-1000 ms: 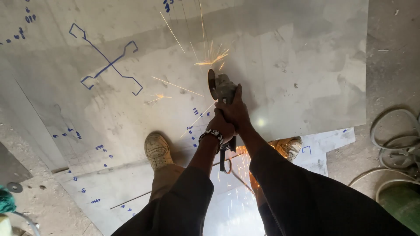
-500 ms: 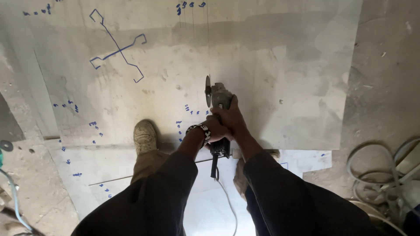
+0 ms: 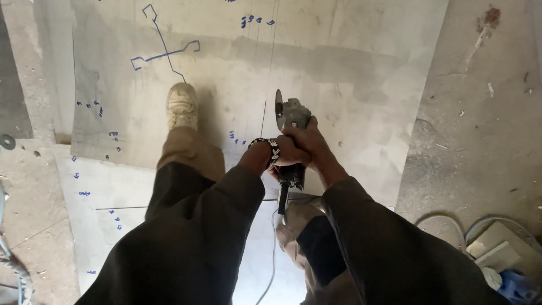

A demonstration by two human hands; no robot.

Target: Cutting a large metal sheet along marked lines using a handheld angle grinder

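Both hands, left hand and right hand, grip closed around the grey corded angle grinder; sparks have ceased, disc lifted above the marked grey metal sheet.

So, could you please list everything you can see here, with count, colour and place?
angle grinder: one, grey with a black grip, held above the upper sheet, disc on edge
metal sheets: at least two, pale grey with blue pen marks, overlapping on the floor
power cord: one, pale, trailing down from the grinder
hoses: a few, whitish, lower right
concrete floor: grey, right and left
shoe: one, beige, on the upper sheet
beaded bracelet: one, black and white, left wrist
left hand: on the grip
right hand: around the grinder body
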